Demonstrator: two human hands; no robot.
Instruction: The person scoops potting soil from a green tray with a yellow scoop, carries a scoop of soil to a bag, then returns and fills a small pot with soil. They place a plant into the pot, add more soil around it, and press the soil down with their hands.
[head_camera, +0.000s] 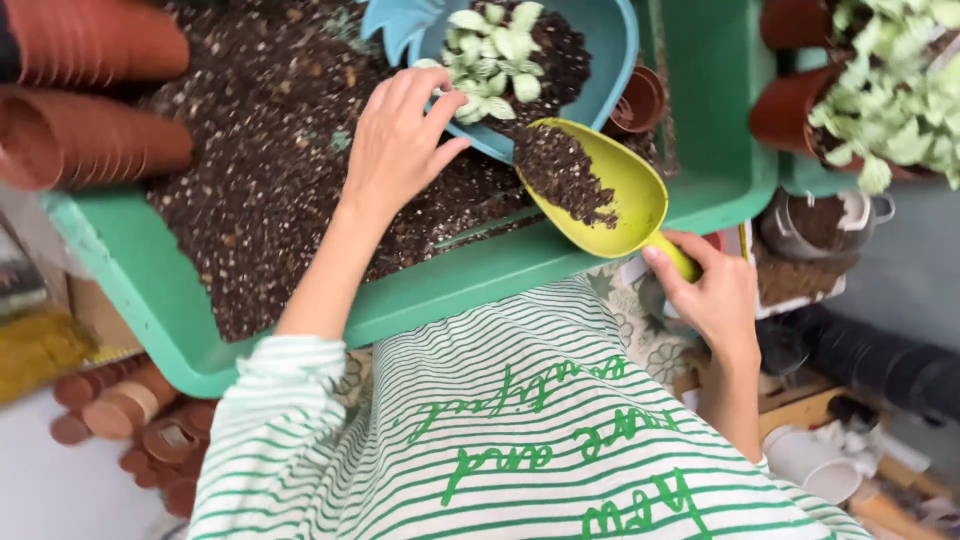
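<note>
My left hand (398, 140) grips the near rim of a blue pot (600, 60) that holds a small pale-green leafy plant (490, 55) and dark soil. My right hand (712, 292) holds the handle of a yellow-green scoop (625, 195) loaded with dark soil (560, 170). The scoop's tip touches the blue pot's rim. Both sit over a large green tray (480, 275) filled with potting soil (270, 150).
Stacks of terracotta pots (85, 95) lie on the tray's left. More terracotta pots (130, 420) lie on the floor lower left. Potted pale-leaved plants (885, 95) stand at the upper right. A small terracotta pot (640, 100) sits behind the scoop. My striped top fills the bottom.
</note>
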